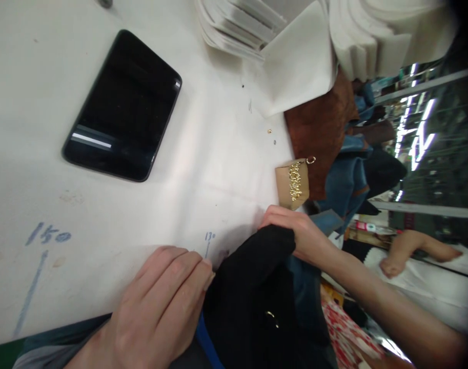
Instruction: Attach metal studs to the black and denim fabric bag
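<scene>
My left hand lies knuckles-up at the near edge of the white table, fingers curled together and pinching the edge of a black fabric piece beside a pen mark reading 130. My right hand grips the far end of the same black fabric, fingers wrapped over it. A small gold fitting sits on the black fabric lower down.
A black phone lies face-up on the table at the left. A tan card with gold rings rests at the table edge, by brown suede. White fabric stacks sit at the top. Another person's hand shows at the right.
</scene>
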`<state>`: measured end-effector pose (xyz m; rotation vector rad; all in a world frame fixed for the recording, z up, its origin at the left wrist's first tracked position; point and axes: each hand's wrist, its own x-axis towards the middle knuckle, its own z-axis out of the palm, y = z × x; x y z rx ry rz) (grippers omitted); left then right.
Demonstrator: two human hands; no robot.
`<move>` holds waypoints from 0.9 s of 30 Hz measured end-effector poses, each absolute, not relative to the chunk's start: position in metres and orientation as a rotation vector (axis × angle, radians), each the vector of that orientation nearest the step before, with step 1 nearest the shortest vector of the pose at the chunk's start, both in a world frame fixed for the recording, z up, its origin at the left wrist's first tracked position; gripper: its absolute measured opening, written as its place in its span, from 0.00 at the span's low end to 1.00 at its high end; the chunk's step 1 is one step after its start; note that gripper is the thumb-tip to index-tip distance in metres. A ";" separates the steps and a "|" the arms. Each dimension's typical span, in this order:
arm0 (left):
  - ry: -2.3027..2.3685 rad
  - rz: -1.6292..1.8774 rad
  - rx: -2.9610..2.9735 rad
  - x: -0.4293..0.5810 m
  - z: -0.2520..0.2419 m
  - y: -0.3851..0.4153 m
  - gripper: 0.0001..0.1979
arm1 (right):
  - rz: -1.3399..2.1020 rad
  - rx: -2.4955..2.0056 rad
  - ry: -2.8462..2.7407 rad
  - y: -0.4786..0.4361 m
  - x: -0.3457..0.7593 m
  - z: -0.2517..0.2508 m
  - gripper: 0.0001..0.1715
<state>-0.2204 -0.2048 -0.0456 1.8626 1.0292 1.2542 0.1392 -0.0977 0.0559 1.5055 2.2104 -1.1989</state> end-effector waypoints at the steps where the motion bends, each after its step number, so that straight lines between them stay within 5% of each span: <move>1: 1.035 1.260 1.855 -0.218 -0.044 -0.202 0.17 | -1.204 1.491 2.201 -0.096 0.140 0.055 0.11; 18: 1.096 1.307 1.717 -0.221 -0.026 -0.202 0.16 | -1.096 1.540 2.146 -0.092 0.139 0.073 0.02; 27: 0.564 0.868 2.268 -0.175 0.086 -0.169 0.13 | -0.656 2.063 2.094 -0.124 0.170 0.109 0.13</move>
